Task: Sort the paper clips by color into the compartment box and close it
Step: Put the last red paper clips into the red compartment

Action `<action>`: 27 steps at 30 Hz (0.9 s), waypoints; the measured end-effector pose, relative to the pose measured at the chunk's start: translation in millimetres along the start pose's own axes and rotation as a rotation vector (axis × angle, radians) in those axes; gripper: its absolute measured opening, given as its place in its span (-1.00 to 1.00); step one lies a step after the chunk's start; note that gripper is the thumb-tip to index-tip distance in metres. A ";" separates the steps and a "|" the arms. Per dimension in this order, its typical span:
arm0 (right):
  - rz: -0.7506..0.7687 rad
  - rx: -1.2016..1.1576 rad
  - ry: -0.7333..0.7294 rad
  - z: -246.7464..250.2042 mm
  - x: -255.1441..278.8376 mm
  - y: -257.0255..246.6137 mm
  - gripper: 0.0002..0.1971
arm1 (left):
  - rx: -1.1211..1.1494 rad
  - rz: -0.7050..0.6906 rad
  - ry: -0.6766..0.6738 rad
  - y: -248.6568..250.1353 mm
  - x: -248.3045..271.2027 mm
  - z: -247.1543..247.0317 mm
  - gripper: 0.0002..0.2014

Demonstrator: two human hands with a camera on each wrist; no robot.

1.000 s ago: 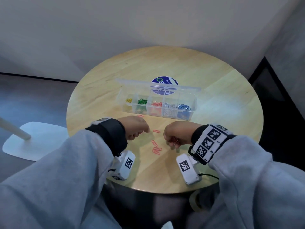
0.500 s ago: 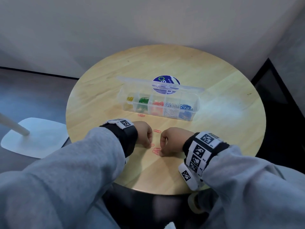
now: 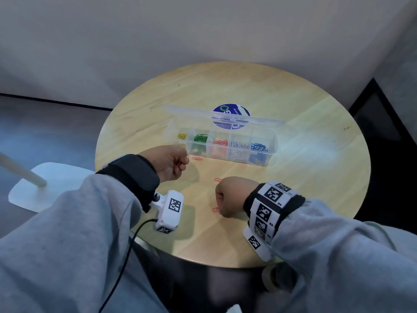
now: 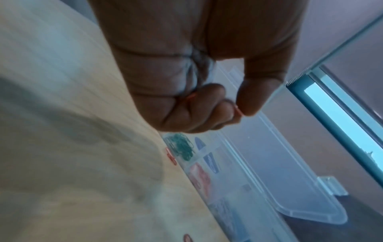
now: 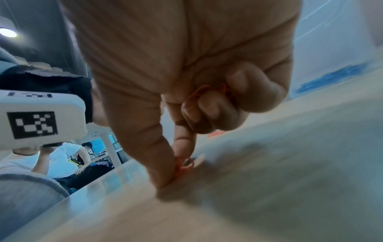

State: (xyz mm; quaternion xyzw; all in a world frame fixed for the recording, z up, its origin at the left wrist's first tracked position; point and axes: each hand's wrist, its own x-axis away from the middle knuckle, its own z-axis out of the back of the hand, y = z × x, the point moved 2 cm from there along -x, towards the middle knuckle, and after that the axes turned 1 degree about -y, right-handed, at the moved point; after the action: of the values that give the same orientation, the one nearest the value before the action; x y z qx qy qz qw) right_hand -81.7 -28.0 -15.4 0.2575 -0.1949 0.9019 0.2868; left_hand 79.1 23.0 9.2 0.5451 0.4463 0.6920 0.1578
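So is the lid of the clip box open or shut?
Open. The clear lid is flipped back behind the box, and the paper clips lie uncovered in their compartments.

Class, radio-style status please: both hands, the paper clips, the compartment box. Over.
Left hand holds red clips, lifted toward open compartment box. Right hand pinches red clip on table. Two red clips loose; nothing blocking.

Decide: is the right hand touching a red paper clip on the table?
Touching. The right wrist view shows the right hand pinching a red paper clip against the table.
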 end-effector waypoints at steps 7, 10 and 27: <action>-0.014 0.005 -0.037 -4.9 2.1 2.0 -0.81 | 0.141 0.085 -0.051 0.9 6.2 0.4 -0.84; -0.024 -0.182 -0.055 0.2 3.9 12.1 -0.90 | -0.028 0.089 0.024 1.6 2.4 -2.4 -0.84; -0.048 -1.579 -0.022 20.7 -0.3 50.5 -0.75 | -1.476 -0.217 0.199 3.5 -33.6 -20.3 -0.53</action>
State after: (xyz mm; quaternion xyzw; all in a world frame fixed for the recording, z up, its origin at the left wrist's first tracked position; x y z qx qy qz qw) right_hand -105.4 -76.8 -9.5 -0.0091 -0.7746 0.4879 0.4023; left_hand 73.9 -11.7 -8.7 0.1855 -0.0700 0.8380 0.5084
